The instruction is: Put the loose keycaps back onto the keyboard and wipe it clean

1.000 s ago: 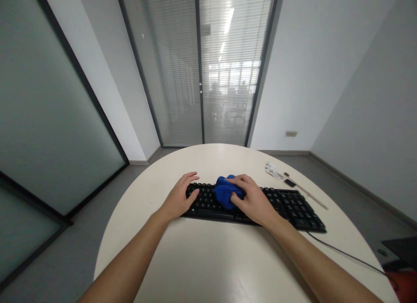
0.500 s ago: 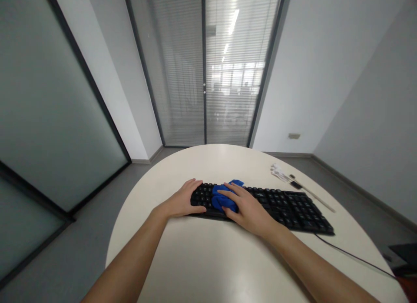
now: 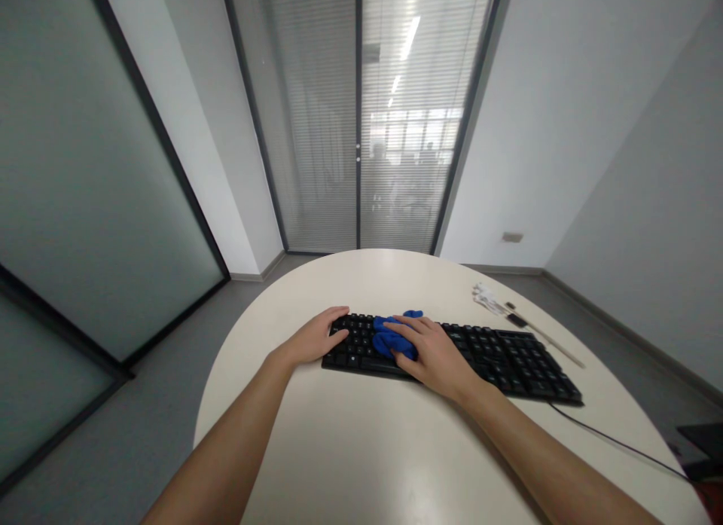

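A black keyboard (image 3: 517,363) lies across the round white table. My left hand (image 3: 313,338) is at its left end, fingers along the far corner and thumb over the keys, gripping that end. Under my right hand (image 3: 434,355) is a bunched blue cloth (image 3: 389,340), pressed onto the keys left of the keyboard's middle. The fingers of that hand curl over the cloth, and one corner of it pokes out beyond the far edge.
Cotton swabs (image 3: 486,295) and a small black-headed brush (image 3: 517,319) with a pale stick (image 3: 556,348) lie at the table's right rear. A black cable (image 3: 615,441) trails from the keyboard over the right side of the white table (image 3: 339,442). Glass partitions stand beyond.
My left thumb has shifted up from the keyboard's near edge onto the keys. My right hand and the cloth have slid slightly to the right. The view has shifted a little.
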Tool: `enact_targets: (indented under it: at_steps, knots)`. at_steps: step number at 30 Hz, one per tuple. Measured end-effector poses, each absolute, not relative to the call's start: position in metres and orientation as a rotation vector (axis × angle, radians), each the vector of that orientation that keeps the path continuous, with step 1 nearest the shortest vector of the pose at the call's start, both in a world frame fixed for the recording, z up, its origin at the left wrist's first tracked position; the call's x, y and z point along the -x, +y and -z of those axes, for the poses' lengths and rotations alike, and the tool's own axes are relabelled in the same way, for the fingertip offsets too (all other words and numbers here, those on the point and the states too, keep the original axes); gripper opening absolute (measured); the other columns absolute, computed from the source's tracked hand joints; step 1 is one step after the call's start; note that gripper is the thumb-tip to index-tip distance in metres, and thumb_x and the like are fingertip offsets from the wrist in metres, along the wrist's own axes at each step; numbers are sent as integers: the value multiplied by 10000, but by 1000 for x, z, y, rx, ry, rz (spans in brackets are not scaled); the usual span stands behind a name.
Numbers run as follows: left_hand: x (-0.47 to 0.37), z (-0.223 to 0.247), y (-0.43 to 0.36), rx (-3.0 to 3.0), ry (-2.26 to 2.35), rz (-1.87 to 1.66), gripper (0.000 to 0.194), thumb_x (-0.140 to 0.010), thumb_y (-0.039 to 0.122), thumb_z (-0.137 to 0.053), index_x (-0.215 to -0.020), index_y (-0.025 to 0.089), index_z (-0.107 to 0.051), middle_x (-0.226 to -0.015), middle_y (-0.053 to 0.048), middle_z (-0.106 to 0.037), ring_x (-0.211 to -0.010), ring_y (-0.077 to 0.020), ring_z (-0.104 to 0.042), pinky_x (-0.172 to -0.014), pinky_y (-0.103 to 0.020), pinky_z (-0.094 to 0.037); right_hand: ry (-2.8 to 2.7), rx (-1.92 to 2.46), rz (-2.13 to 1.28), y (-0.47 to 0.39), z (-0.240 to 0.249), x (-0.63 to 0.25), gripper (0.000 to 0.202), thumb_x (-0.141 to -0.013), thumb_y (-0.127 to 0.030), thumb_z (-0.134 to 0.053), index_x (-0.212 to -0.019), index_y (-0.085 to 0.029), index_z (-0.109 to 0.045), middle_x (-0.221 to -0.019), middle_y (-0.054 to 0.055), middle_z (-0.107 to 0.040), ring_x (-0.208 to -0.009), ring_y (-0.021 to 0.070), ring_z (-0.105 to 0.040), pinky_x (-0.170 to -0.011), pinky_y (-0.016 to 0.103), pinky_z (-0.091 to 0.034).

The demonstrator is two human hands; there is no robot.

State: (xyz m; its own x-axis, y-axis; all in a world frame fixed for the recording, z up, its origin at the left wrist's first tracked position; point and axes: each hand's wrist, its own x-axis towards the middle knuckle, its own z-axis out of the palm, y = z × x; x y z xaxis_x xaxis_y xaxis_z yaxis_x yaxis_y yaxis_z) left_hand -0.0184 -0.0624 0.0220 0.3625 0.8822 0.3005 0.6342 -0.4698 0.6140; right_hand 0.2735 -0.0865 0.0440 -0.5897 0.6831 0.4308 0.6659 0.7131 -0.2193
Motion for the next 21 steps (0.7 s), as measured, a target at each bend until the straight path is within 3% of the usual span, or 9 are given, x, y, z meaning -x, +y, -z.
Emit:
enact_targets:
  at_steps: [4,9,13,18,21]
  knots:
    - [18,-19,-59,-2142,1324,-856,481,-972,410,-494,-1404,211,-565,-1512,-66,-512,-1405,-237,-468,-1219,-433,-314,-2460,938,-91,-89,-48,-281,545,-846,-249,-607,-1390,-243,-578,-1402,102,-600,-1240,303,-559,-1093,523,-410]
    - [18,-15,-52,-1934,1299,-998,463,-1017,392,-390,-1399,194,-562,-1417,-70,-609,-1327,-223,-553,-1183,-431,-368,-2484,829,-183,-91,-52,-288,600,-806,-221,-636,-1401,-248,-563,-1380,92,-609,-1269,297,-529,-1113,502,-409]
    - [23,-8,-46,-1902,1322,-1050,437,-1002,352,-410,-1338,158,-611,-1366,-94,-647,-1271,-231,-593,-1146,-417,-406,-2464,878,-202,-90,-51,-287,578,-817,-258,-664,-1387,-242,-570,-1377,105,-604,-1329,317,-479,-1152,548,-356]
    - [34,-4,-42,-2024,1433,-971,394,-982,355,-459,-1233,171,-700,-1263,-87,-706,-1191,-246,-635,-1100,-404,-438,-2424,1027,-258,-91,-47,-288,587,-858,-300,-660,-1430,-261,-532,-1540,138,-442,-1376,325,-463,-1140,538,-384]
    - [38,-3,-39,-2075,1461,-965,378,-959,352,-501,-1209,174,-722,-1229,-87,-721,-1154,-256,-650,-1070,-403,-457,-2429,1052,-269,-90,-45,-288,545,-905,-316,-627,-1439,-275,-525,-1528,129,-464,-1390,308,-453,-1153,529,-374]
